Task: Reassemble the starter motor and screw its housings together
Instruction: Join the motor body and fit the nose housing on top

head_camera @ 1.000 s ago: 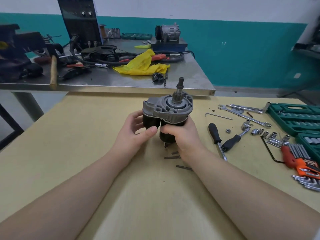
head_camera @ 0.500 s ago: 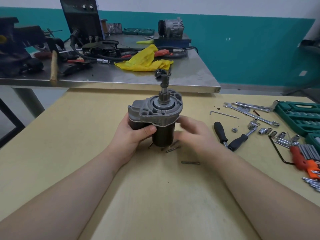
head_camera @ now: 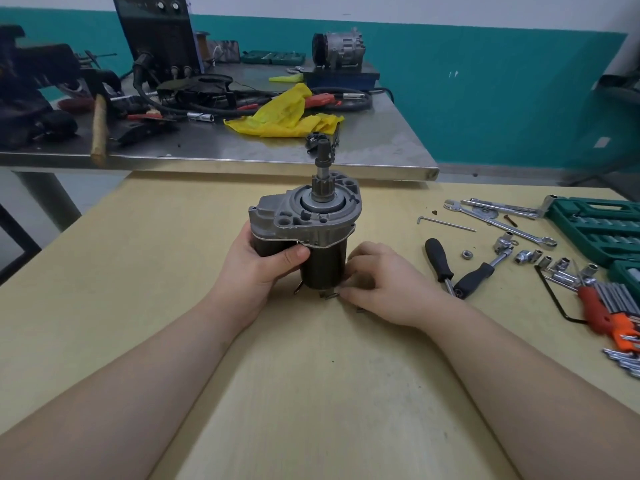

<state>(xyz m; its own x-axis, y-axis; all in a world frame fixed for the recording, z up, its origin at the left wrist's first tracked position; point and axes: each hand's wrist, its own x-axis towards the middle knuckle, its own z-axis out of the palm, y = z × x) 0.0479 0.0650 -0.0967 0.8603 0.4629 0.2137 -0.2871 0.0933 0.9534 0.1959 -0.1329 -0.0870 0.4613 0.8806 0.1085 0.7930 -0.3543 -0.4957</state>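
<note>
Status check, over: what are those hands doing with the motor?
Left hand grips starter motor, upright. Right hand at loose screws by its base. Nothing blocking.

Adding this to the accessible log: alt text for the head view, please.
A person's left hand grips an upright starter motor on a yellow table, while the right hand reaches for small bolts at its base. Screwdriver, wrenches and socket set lie to the right.
</note>
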